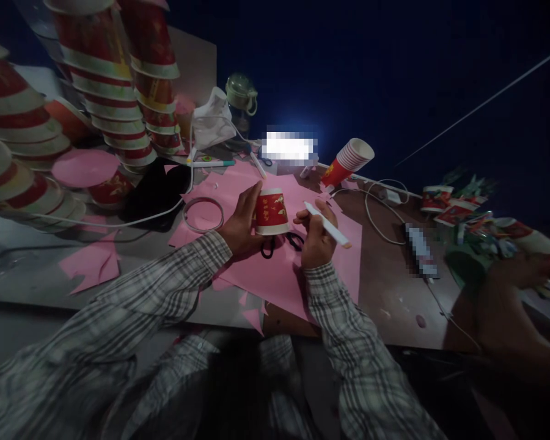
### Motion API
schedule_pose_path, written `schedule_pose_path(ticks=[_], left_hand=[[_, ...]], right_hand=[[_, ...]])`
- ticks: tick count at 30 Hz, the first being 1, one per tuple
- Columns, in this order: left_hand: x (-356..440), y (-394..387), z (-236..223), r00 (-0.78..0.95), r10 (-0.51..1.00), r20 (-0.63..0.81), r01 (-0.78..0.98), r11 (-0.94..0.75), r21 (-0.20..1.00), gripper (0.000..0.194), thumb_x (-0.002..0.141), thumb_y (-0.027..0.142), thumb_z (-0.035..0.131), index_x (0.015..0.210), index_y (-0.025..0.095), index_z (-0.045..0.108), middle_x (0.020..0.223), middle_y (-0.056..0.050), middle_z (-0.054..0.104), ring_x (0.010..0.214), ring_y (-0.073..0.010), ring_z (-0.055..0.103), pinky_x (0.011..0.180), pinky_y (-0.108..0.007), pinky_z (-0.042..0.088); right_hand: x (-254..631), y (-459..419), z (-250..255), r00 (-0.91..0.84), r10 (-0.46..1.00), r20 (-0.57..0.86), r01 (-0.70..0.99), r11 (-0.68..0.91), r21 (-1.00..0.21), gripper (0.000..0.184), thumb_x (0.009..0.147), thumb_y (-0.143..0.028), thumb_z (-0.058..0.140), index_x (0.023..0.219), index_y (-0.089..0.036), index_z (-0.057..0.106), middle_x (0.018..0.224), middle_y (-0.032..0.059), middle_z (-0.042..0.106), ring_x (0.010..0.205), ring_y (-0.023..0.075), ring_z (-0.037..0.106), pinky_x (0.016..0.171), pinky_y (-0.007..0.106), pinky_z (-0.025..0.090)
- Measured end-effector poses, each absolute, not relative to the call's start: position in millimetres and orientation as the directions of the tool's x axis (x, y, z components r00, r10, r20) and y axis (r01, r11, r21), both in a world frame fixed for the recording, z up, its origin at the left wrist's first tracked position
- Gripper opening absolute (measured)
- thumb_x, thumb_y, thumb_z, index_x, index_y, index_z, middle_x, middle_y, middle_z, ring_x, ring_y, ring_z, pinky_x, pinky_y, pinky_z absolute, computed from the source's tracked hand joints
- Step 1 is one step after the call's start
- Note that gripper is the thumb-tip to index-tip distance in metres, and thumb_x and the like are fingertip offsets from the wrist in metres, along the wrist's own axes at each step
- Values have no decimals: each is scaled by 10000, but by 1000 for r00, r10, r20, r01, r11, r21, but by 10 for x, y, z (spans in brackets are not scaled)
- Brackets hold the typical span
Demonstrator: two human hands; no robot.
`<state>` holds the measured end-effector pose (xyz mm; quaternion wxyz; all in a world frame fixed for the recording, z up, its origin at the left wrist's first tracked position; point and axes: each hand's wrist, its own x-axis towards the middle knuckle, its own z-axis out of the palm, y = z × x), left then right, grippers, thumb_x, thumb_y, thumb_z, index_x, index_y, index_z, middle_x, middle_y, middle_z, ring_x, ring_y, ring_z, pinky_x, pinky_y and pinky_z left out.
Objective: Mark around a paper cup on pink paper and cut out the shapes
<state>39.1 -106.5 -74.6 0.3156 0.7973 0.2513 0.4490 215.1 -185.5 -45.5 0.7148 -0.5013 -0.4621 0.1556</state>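
Note:
A red paper cup (pixel 271 212) with gold print and a white rim stands upside down, and my left hand (pixel 241 223) grips it from its left side. Held between the fingers of my right hand (pixel 319 239) is a white marker (pixel 327 225), slanting down to the right. The marker's upper left end points toward the cup but is apart from it. Beneath both hands lies a large sheet of pink paper (pixel 275 275). Black scissor handles (pixel 295 242) show just below the cup; the blades are hidden.
Tall stacks of red and white paper cups (pixel 101 79) rise at the left. A tape roll (pixel 203 214), another cup stack (pixel 348 162), a phone (pixel 420 249) with a cable, and pink scraps (pixel 94 266) surround the sheet. Another person's arm (pixel 508 299) reaches in at the right.

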Motion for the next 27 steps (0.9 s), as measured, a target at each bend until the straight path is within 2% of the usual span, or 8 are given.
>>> schedule_pose_path(ticks=[3,6,10,14,17,20,23,27], left_hand=[[402,-1069,-737,434,703,564,112,-663,740,1168,744,540,871,1648,283,177,1618,-196,325,1485,-409,431,1177,-597,487],[411,-1059,-739,404,742,535,56,-603,796,1165,730,550,883,1635,281,201,1617,-212,310,1386,-395,537,1095,-574,563],[411,-1040,-764,423,776,468,-48,-496,867,1184,722,552,886,1633,331,164,1643,-225,236,1235,-356,659,973,-575,628],[387,-1032,-771,487,751,446,-63,-479,876,1277,635,499,950,1637,341,174,1653,-211,225,1319,-400,609,1048,-617,579],[367,-1029,-756,530,734,424,-48,-474,879,1342,589,525,968,1646,337,164,1664,-208,223,1383,-436,542,1091,-642,539],[356,-1025,-740,541,735,409,-12,-480,877,1353,615,558,946,1659,311,121,1644,-232,262,1387,-446,527,1086,-658,527],[347,-1020,-733,545,728,417,20,-508,861,1362,623,549,940,1663,317,91,1620,-235,303,1371,-439,539,1068,-650,534],[338,-1008,-736,547,704,453,66,-576,815,1334,611,517,952,1651,322,139,1573,-202,362,1401,-422,506,1090,-604,536]], right_hand=[[2126,-1889,-503,426,751,505,328,392,-859,296,942,-367,635,1203,-234,677,1049,60,725,892,178,726,826,369,632],[2133,-1907,-532,301,781,548,473,377,-797,332,917,-293,607,1241,-235,653,1130,86,709,1005,217,708,914,425,623],[2153,-1886,-548,221,722,655,662,382,-645,346,906,-257,594,1246,-229,645,1086,80,675,919,211,680,856,420,618],[2181,-1865,-538,195,636,747,727,418,-545,198,941,-266,609,1106,-216,706,982,68,654,876,205,660,794,380,599],[2212,-1867,-526,168,623,764,796,372,-478,191,967,-292,605,1094,-221,729,977,68,628,868,201,653,745,358,591],[2225,-1874,-527,140,589,796,836,360,-414,183,965,-248,611,1093,-225,739,957,47,585,822,169,634,679,311,566],[2228,-1872,-545,112,548,829,828,409,-382,189,950,-210,629,1093,-226,751,967,40,573,839,155,620,696,296,549],[2252,-1870,-553,103,626,773,791,420,-445,210,936,-239,641,1114,-261,750,1014,43,576,877,170,607,735,321,548]])
